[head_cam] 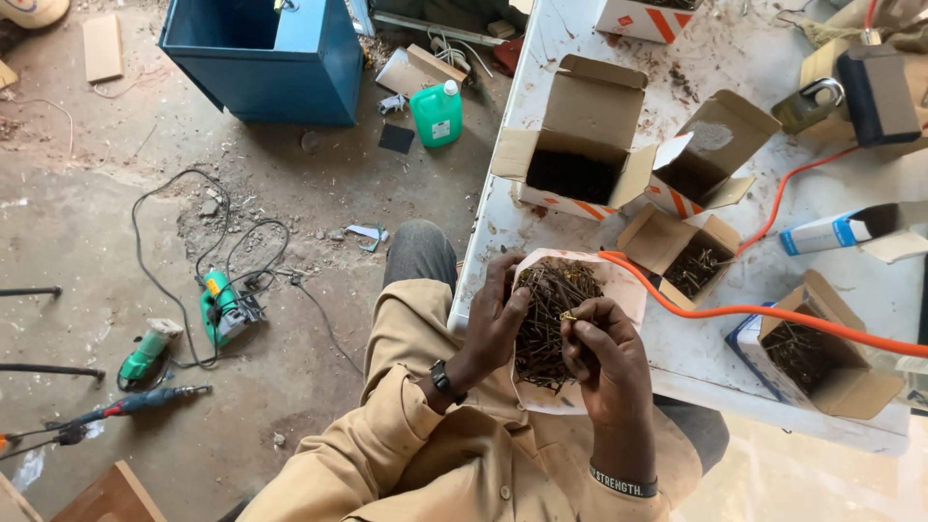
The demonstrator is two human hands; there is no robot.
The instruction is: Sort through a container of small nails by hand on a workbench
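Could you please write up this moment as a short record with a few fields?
Setting: workshop, white table beside a dirt floor
Left hand: steadies a white container of dark screws
Right hand: pinches one yellowish screw above the pile
On table: several open cardboard boxes, some holding screws; orange cable; padlock
On floor: blue metal box, green bottle, green power tools with cords
Unclear: the grip on the container's far side is hidden
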